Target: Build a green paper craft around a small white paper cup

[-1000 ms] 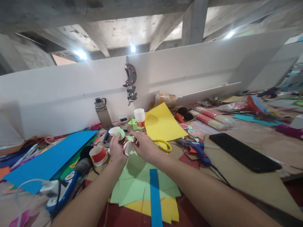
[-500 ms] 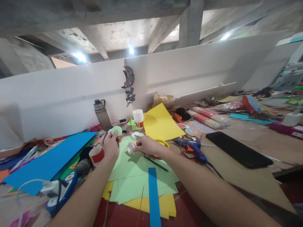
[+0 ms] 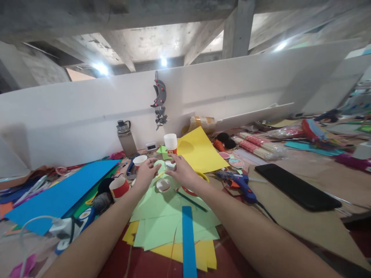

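My left hand (image 3: pixel 147 172) is closed in a pinch on the edge of a round light-green paper disc (image 3: pixel 159 166). Facing it, my right hand (image 3: pixel 182 172) has thumb and fingers apart beside a small white piece (image 3: pixel 169 165); whether they touch it I cannot tell. Just below the hands, a short white cup piece with a red mark (image 3: pixel 163 185) lies on the stacked light-green paper (image 3: pixel 156 208). Partly under my right hand are scissors with yellow handles (image 3: pixel 203 176). A dark green pencil (image 3: pixel 193 200) lies close to my right wrist.
To the left are a red-and-white paper cup (image 3: pixel 119 188), a white cup (image 3: pixel 140 160) and blue sheets (image 3: pixel 66 193). Stacked cups (image 3: pixel 170 143), a bottle (image 3: pixel 126 139) and yellow paper (image 3: pixel 199 150) stand or lie behind. A glue gun (image 3: pixel 242 185) and phone (image 3: pixel 295 186) are at right.
My right hand has let go of the short white cup piece and moved up slightly. My left hand has brought the green disc rightward, between both hands, uncovering a white cup.
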A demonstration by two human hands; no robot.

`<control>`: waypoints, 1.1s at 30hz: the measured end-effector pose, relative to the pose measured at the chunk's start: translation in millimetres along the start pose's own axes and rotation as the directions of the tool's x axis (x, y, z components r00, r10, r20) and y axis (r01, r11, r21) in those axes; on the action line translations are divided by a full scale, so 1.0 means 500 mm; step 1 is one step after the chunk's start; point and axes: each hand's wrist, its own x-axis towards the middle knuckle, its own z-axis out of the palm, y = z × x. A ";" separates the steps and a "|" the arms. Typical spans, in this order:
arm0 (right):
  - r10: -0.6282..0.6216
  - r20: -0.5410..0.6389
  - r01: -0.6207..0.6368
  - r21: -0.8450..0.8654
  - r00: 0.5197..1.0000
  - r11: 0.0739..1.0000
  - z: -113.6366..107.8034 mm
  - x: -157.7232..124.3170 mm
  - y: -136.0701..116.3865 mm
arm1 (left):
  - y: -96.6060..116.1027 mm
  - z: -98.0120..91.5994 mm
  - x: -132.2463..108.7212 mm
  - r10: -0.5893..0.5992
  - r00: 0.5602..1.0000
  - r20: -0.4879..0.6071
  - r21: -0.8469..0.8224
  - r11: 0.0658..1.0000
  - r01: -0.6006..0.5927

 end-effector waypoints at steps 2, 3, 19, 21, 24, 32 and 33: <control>-0.003 0.005 0.003 0.061 1.000 0.998 0.005 0.003 0.006 | 0.010 0.005 -0.006 0.020 1.000 0.023 0.037 0.999 -0.021; -0.006 0.010 0.006 0.093 1.000 0.996 0.008 0.005 0.009 | 0.014 0.007 -0.011 0.031 0.999 0.025 0.038 0.999 -0.032; 0.185 -0.055 -0.148 0.401 0.981 0.904 0.004 0.009 0.015 | 0.007 -0.025 -0.037 0.079 0.985 0.154 0.549 0.822 -0.152; 0.205 -0.043 -0.167 0.430 0.978 0.887 0.000 0.008 0.013 | 0.004 -0.033 -0.036 -0.013 0.971 0.237 0.620 0.772 -0.141; 0.238 -0.012 -0.204 0.474 0.971 0.857 0.001 0.010 0.014 | 0.006 -0.038 -0.042 -0.108 0.932 0.347 0.682 0.711 -0.171; 0.285 0.030 -0.250 0.575 0.958 0.779 0.010 0.017 0.014 | 0.002 -0.037 -0.045 0.029 0.921 0.389 0.627 0.724 -0.287; 0.285 0.032 -0.251 0.577 0.958 0.777 0.010 0.016 0.011 | -0.001 -0.037 -0.043 0.050 0.927 0.371 0.603 0.746 -0.282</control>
